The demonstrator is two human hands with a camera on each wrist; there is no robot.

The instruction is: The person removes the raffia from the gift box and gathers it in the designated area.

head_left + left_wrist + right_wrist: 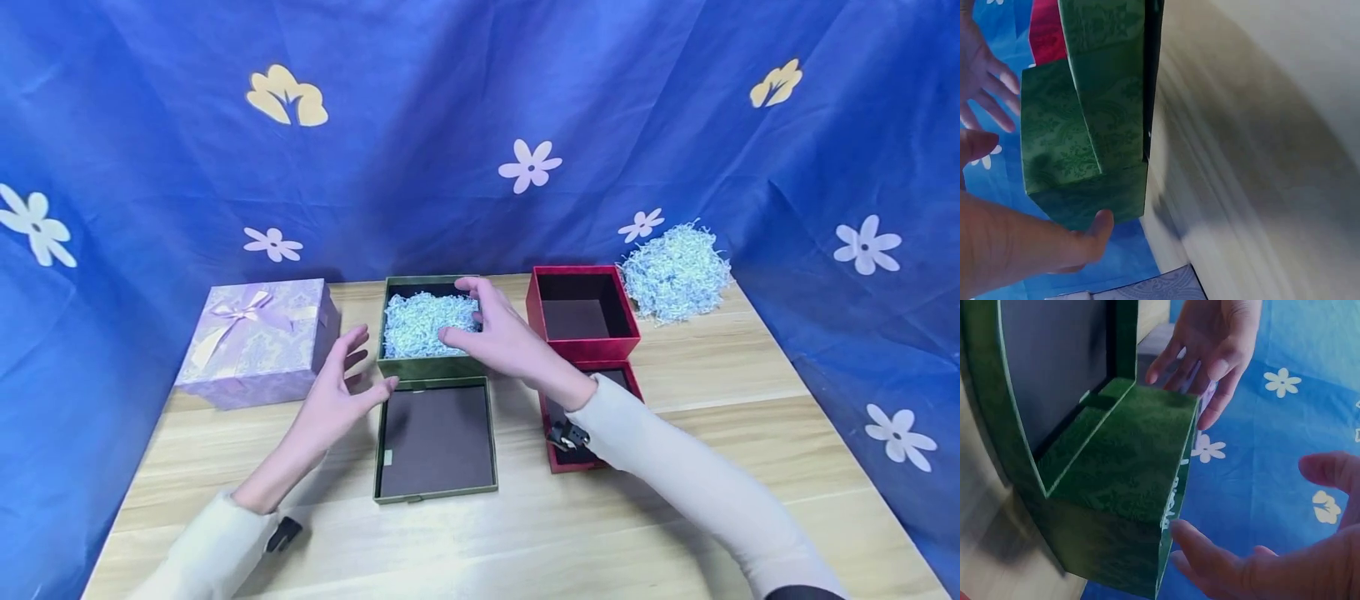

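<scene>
A green box (427, 368) stands near the table's back edge and holds light-blue shredded paper (427, 323). Its shallow lid (435, 442), dark inside, lies just in front. Fingers spread, my left hand (339, 398) hovers by the box's front left corner. In the left wrist view a fingertip overlaps the green box (1054, 131); contact cannot be told. Over the right rim of the box, my right hand (501, 332) has its fingers and thumb parted, with nothing held. The right wrist view has a fingertip (1188, 536) at the green box's rim, perhaps touching.
A lilac gift box with a bow (258, 337) stands at the left. An open red box (585, 343) is right of the green one, with its red lid (633, 383) in front, under my right forearm. More shredded paper (675, 273) lies in the back right corner.
</scene>
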